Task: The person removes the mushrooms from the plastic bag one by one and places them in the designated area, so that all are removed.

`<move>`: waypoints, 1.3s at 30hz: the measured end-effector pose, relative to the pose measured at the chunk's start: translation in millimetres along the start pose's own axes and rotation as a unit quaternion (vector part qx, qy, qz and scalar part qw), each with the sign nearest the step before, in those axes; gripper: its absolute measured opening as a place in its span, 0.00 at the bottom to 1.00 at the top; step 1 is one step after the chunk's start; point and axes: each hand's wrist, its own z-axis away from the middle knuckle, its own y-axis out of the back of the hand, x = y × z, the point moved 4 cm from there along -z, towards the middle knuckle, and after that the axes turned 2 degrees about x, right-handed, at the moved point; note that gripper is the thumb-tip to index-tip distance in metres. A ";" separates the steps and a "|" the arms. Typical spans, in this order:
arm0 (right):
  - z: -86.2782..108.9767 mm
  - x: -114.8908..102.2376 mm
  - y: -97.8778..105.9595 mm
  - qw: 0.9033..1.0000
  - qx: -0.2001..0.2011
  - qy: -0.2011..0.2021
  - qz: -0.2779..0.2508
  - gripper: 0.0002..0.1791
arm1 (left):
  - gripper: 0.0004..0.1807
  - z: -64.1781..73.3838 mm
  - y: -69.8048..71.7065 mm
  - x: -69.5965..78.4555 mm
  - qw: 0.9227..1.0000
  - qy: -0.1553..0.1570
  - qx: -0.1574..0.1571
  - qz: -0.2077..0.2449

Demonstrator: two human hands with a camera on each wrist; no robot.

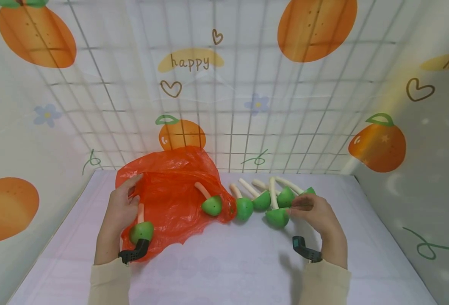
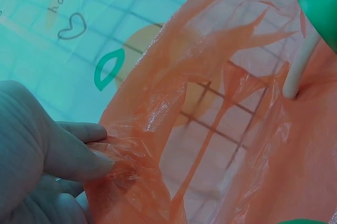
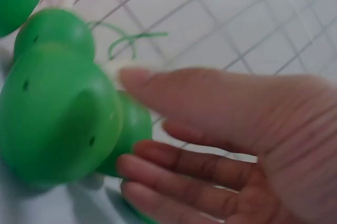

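- Bag (image 1: 171,231): on counter (image 1: 217,271), thin; spread it wide.
- Left hand (image 1: 121,206): pinches bag's edge; go light, likely tears easily.
- Right hand (image 1: 317,212): fingers relaxed, grasping nothing, beside nearest mushroom; contact unclear.
- Mushroom (image 1: 277,218): on counter, right of bag; round green end looks easiest to grip.

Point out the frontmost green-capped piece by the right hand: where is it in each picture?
Head: the green-capped piece sits right of and below centre, just left of the right hand.
Left wrist: not in it.
Right wrist: its cap is the biggest green shape, at the left.
Shared landmark: the grid-lined wall.
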 end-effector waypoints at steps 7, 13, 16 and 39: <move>1.9 -17.4 5.8 0.993 0.055 0.047 -0.098 0.35 | 0.36 -0.1 -0.3 0.6 1.000 -0.002 0.001 -0.002; -0.7 -34.9 -0.3 0.976 0.065 0.099 -0.181 0.33 | 0.36 -0.4 -0.6 -0.1 1.000 -0.008 0.003 -0.004; -2.1 -43.5 -4.4 0.970 0.062 0.110 -0.207 0.32 | 0.36 -0.8 -0.9 -1.3 1.000 -0.009 0.004 -0.004; -8.8 -122.2 -68.4 0.958 -0.022 0.157 -0.241 0.37 | 0.36 -1.5 1.7 -1.9 1.000 -0.006 0.008 0.001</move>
